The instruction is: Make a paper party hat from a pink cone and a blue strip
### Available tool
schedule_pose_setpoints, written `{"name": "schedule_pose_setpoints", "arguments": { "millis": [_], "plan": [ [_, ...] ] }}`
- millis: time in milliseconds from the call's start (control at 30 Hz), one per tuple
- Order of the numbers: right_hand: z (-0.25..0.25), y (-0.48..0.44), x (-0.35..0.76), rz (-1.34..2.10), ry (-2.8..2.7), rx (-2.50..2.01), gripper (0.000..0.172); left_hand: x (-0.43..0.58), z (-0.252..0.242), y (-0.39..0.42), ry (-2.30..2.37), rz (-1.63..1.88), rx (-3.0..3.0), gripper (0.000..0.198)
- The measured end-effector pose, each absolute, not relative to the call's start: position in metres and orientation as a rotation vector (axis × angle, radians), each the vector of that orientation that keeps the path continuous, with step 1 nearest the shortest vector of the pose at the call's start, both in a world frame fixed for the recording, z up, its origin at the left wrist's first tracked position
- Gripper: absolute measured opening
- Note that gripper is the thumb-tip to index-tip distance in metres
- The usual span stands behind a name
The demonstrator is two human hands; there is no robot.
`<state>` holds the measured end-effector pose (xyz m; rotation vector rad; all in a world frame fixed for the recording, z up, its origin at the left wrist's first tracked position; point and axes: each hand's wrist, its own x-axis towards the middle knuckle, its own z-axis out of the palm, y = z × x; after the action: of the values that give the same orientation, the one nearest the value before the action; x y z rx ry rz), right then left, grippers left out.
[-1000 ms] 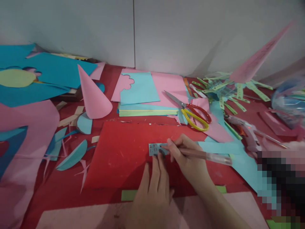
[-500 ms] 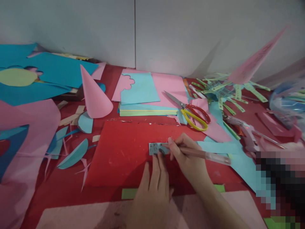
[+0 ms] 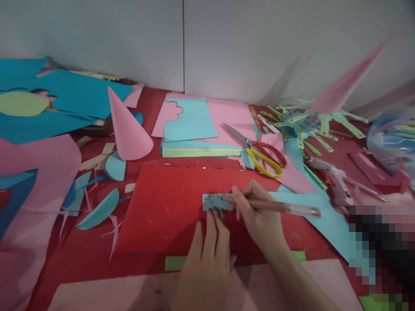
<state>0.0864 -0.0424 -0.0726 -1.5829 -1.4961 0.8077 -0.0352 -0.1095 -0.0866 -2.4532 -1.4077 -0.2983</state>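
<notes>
A long light-blue paper strip (image 3: 296, 199) lies across the red board (image 3: 158, 207), with handwritten figures at its left end. My left hand (image 3: 210, 250) is palm down, its fingers stretched out and their tips resting on the strip's lower edge. Between the thumb and fingers of my right hand (image 3: 251, 211) is a brown pen (image 3: 285, 207), slanting across the strip. Its tip points left, just right of the figures; whether it touches the paper I cannot tell. My right palm hides the strip's middle part.
Scissors (image 3: 256, 149) with red and yellow handles lie on paper sheets (image 3: 191, 121) beyond the board. A pink cone (image 3: 128, 134) stands at left, near light-blue cutouts (image 3: 100, 209). At right are a glue gun (image 3: 337, 179) and a pink cone with green strips (image 3: 343, 86).
My right hand has shifted slightly right, and the pen lies nearer to level, its tip a little further right. My left fingers have drawn back slightly toward the strip's lower edge.
</notes>
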Motion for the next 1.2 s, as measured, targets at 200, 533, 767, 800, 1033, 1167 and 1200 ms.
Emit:
{"name": "schedule_pose_setpoints", "arguments": {
  "millis": [200, 533, 767, 800, 1033, 1167, 1200],
  "plan": [
    [-0.0714, -0.0445, 0.0858, 0.847, -1.466, -1.545, 0.029, -0.0345, -0.0878, -0.1094, -1.412, -0.31, -2.461, 0.041],
    [-0.0742, -0.0433, 0.0858, 0.825, -1.555, -1.576, 0.033, -0.0346, -0.0876, -0.1088, -1.417, -0.32, -2.453, 0.042],
    [-0.0737, -0.0441, 0.0861, 0.794, -1.566, -1.571, 0.032, -0.0341, -0.0881, -0.1091, -1.428, -0.303, -2.459, 0.041],
    [-0.0735, -0.0439, 0.086, 0.785, -1.583, -1.571, 0.032, -0.0341, -0.0883, -0.109, -1.428, -0.3, -2.46, 0.041],
    [-0.0712, -0.0443, 0.0862, 0.798, -1.609, -1.574, 0.033, -0.0349, -0.0871, -0.1087, -1.4, -0.297, -2.464, 0.038],
    [-0.0703, -0.0466, 0.086, 0.858, -1.61, -1.557, 0.032, -0.0353, -0.0879, -0.1096, -1.388, -0.319, -2.459, 0.036],
    [-0.07, -0.0469, 0.0855, 0.872, -1.621, -1.558, 0.032, -0.0353, -0.0882, -0.1099, -1.392, -0.326, -2.453, 0.036]
  ]
}}
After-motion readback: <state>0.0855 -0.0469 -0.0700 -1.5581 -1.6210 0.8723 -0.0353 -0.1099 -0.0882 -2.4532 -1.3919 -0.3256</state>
